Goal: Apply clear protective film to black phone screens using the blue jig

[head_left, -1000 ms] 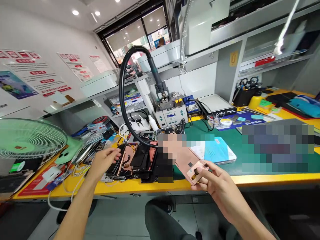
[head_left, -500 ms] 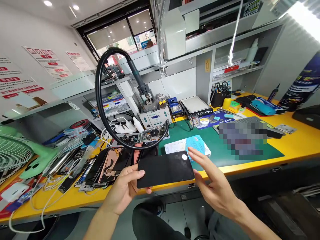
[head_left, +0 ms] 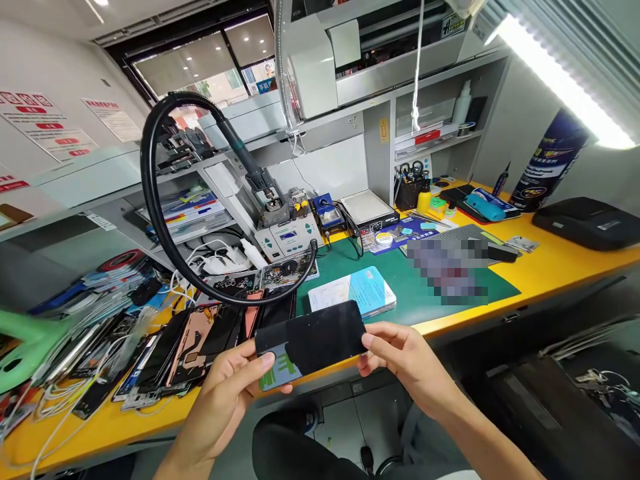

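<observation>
A black phone (head_left: 325, 339) with a glossy face lies level between my hands, above the front edge of the bench. Grey and green reflections show on its lower left part. My left hand (head_left: 225, 387) grips the left end, thumb on top and fingers underneath. At the other end, the thumb and fingers of my right hand (head_left: 400, 353) pinch the right edge. Just behind the phone, a stack of white and blue cards or booklets (head_left: 373, 290) rests on the green mat (head_left: 340, 260).
Several phone parts and screens (head_left: 187, 353) crowd the yellow bench at left, with white cables (head_left: 65, 380). A black hose (head_left: 150, 193) arches from a hot air station (head_left: 287, 240). Right of the mat's middle is a blurred-out item (head_left: 445, 270). A spray can (head_left: 545, 167) stands far right.
My right hand's spread fingers have closed on the phone's right edge. The phone's face now catches reflections, and the white spot at its corner no longer shows. My view has swung right.
</observation>
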`<state>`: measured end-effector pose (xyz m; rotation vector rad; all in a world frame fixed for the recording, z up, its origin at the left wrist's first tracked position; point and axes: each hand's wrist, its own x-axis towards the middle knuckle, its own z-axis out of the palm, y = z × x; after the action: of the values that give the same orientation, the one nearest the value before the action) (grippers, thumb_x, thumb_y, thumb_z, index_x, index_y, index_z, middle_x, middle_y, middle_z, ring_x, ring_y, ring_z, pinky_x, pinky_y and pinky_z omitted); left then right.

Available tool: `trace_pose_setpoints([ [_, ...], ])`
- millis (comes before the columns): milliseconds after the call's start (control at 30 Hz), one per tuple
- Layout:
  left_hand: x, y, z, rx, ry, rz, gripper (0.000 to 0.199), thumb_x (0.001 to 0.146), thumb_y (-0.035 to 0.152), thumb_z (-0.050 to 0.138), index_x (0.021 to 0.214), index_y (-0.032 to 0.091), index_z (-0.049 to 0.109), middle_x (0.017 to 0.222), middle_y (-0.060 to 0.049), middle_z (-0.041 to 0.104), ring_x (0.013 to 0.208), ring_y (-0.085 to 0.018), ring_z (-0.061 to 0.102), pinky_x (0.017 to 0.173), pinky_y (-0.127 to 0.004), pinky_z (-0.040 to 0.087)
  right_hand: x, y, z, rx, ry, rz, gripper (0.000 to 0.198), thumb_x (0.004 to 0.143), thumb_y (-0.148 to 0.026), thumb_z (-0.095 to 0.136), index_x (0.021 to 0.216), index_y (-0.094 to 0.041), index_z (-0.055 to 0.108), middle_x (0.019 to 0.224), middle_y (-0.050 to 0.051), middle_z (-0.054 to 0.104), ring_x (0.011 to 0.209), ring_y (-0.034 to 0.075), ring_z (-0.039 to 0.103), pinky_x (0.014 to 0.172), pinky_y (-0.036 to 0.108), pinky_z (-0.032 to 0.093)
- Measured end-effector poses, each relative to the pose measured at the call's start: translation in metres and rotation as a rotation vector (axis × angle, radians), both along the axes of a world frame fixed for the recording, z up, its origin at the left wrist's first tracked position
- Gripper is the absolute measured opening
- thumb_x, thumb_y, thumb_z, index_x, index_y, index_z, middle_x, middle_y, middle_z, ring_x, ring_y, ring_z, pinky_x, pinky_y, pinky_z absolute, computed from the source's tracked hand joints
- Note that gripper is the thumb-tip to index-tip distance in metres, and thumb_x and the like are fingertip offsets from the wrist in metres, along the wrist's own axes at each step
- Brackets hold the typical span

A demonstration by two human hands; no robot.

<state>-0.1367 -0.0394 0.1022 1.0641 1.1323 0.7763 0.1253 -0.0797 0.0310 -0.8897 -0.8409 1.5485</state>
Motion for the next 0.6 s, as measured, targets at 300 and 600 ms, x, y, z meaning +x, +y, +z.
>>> trace_pose_setpoints([
  [300, 0.019, 0.003, -0.022, -0.029, -0.056, -0.095, 0.032, 0.081, 0.042, 0.077, 0.099, 0.015, 0.073, 0.090, -0.007, 0.070, 0.084, -0.021, 0.064, 0.076, -0.037, 0.060, 0.024, 0.000, -0.011, -0.075, -0.045, 0.029, 0.033, 0.084, -0.046, 0.077, 0.090, -0.014, 0.069, 0.066, 0.001, 0.062, 0.061, 0.015, 0.063, 0.062, 0.030, 0.054],
  [600, 0.023, 0.019, -0.041, 0.137, -0.031, -0.030, 0.049, 0.090, 0.046, 0.066, 0.127, 0.014, 0.063, 0.120, -0.016, 0.069, 0.095, -0.024, 0.069, 0.082, -0.039, 0.060, 0.084, 0.038, 0.008, -0.083, -0.130, -0.115, 0.031, 0.079, -0.038, 0.083, 0.094, -0.015, 0.069, 0.070, -0.001, 0.059, 0.061, 0.011, 0.059, 0.061, 0.025, 0.052],
])
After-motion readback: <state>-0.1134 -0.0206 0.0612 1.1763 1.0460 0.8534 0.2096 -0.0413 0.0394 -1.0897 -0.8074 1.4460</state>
